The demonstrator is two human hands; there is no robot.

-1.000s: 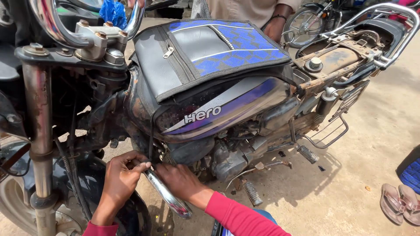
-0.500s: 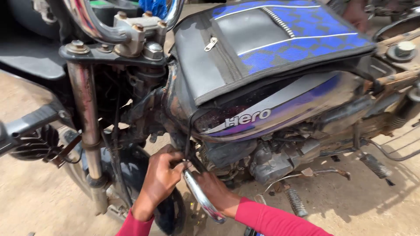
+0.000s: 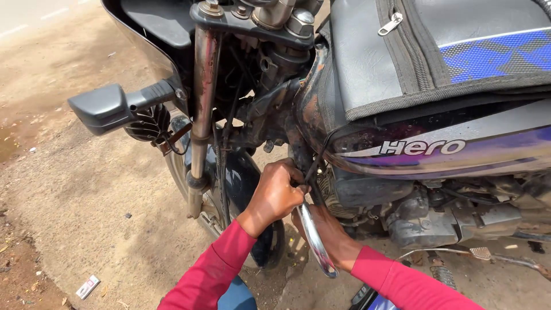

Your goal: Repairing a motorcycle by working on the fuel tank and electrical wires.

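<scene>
I'm seeing left hand (image 3: 279,192) closing narrow around thin black cables (image 3: 313,166) under the purple fuel tank (image 3: 459,152); right hand (image 3: 327,235) is gripping the curved chrome pipe (image 3: 314,241).

Left hand (image 3: 277,192) fisted in a grip, right hand (image 3: 330,235) curled beneath

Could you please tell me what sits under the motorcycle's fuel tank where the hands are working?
Under the fuel tank sits the engine. The left hand and right hand cover the spot beside the chrome pipe.
</scene>
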